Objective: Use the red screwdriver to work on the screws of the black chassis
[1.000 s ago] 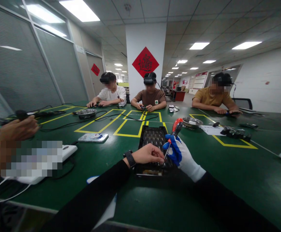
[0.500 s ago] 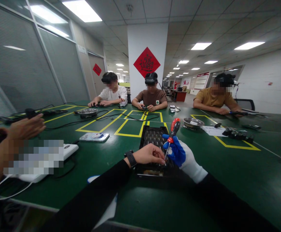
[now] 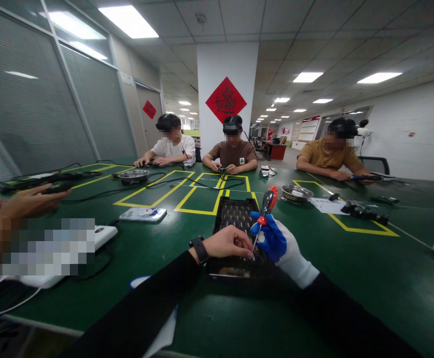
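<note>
A black tray (image 3: 222, 219) with rows of small metallic pieces lies on the green table in front of me. My right hand (image 3: 278, 243), in a white and blue glove, holds a red and black screwdriver (image 3: 268, 204) at a tilt, its shaft pointing down to the tray. My left hand (image 3: 229, 242), bare with a black watch at the wrist, is over the tray. Its fingers are pinched together beside the screwdriver's tip; whatever is between them is too small to make out.
A phone (image 3: 142, 214) and a white power strip (image 3: 105, 236) lie to the left, near a co-worker's hands (image 3: 34, 199). Metal bowls (image 3: 297, 193) (image 3: 133, 175), a paper sheet (image 3: 326, 205) and black parts (image 3: 366, 213) are farther off. Three people sit across the table.
The view has shifted slightly. The screwdriver leans a little more to the right at its handle. At the left, the co-worker's hands have moved lower.
</note>
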Motion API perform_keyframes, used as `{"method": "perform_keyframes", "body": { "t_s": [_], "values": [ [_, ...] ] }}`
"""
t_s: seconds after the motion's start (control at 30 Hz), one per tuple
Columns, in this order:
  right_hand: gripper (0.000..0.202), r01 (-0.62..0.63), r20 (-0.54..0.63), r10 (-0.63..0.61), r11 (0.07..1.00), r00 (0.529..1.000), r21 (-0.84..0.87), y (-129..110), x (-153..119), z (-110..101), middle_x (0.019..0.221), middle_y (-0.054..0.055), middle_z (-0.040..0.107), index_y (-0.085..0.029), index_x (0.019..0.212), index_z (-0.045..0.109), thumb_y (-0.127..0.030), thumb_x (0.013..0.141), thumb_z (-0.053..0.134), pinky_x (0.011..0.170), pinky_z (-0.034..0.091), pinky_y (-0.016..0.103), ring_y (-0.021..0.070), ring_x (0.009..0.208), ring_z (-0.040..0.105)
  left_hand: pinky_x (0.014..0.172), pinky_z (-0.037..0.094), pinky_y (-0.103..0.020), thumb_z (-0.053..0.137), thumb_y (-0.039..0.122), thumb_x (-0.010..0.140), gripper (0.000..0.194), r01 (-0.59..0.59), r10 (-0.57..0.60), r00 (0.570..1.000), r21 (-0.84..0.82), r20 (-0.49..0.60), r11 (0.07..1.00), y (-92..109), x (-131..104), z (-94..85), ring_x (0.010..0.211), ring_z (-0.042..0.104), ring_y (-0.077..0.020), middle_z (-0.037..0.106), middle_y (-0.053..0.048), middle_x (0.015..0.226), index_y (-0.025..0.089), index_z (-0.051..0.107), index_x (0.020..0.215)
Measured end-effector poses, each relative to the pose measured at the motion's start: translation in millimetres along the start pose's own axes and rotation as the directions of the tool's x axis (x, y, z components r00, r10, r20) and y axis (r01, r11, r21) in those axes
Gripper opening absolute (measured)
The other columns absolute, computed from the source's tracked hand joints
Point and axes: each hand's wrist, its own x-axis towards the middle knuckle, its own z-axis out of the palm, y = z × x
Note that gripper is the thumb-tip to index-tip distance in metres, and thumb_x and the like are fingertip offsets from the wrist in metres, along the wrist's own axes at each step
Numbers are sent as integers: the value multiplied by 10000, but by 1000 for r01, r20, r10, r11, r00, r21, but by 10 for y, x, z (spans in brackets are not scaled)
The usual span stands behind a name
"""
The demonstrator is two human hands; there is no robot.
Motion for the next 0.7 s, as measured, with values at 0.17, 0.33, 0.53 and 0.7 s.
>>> {"method": "perform_keyframes", "body": {
  "t_s": [0.17, 0.33, 0.53, 0.7],
  "values": [
    [343, -5, -40, 4, 1000, 999, -8, -1, 1, 25, 655, 17, 637, -168, 974, 586, -377, 706, 633, 402, 420, 173, 89, 493, 544, 510, 365, -159, 723, 342, 609, 350, 9, -9, 1000, -3, -8, 1000, 4, -2, 9, 523, 500, -55, 611, -13, 615, 68, 660, 818],
    [332, 36, -112, -44, 997, 993, -72, 19, -1, 72, 601, -15, 620, -189, 915, 543, -382, 677, 670, 376, 382, 154, 67, 432, 496, 493, 350, -152, 718, 333, 617, 349, 0, 0, 1000, 6, -14, 1000, 20, -6, 8, 506, 482, -47, 598, -6, 594, 63, 665, 833],
    [386, 39, 3, -39, 999, 999, -34, 3, 0, 9, 652, 11, 630, -159, 987, 575, -410, 699, 631, 409, 419, 182, 92, 492, 537, 522, 380, -156, 715, 325, 624, 345, -19, 19, 1000, 4, -1, 1000, 28, -17, 1, 535, 510, -55, 613, -21, 623, 56, 660, 833],
    [366, 39, -24, -41, 997, 999, -73, -26, -44, 61, 680, 27, 643, -155, 997, 576, -372, 707, 634, 419, 425, 181, 97, 517, 554, 538, 391, -165, 724, 343, 604, 363, -12, 12, 1000, 3, -13, 1000, 2, -5, 4, 553, 525, -62, 632, -31, 670, 66, 658, 831]
  ]
}}
